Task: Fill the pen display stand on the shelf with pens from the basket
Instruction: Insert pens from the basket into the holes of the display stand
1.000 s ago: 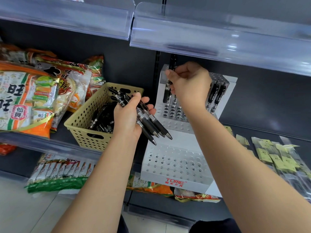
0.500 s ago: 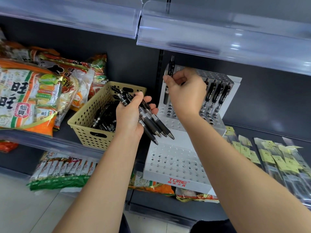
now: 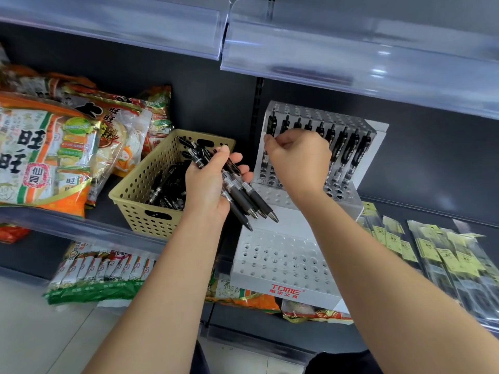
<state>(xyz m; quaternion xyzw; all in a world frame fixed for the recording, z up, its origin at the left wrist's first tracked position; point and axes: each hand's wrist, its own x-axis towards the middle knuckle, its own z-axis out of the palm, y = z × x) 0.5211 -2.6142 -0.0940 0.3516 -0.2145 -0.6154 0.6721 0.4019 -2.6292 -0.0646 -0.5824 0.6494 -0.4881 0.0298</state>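
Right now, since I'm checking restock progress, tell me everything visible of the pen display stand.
The pen display stand is stepped white and clear plastic, drilled with round holes, a red TOME logo on its front. It sits on the dark shelf, right of the basket. Black pens stand upright along its top tier's back row; the lower tier's holes are empty. The right hand pinches the leftmost pen.

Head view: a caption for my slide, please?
Right hand pinches a pen in the display stand; left hand grips spare pens.

Right hand (image 3: 299,160) partly hides standing pens (image 3: 340,143); its fingers (image 3: 270,139) perhaps pinch one.
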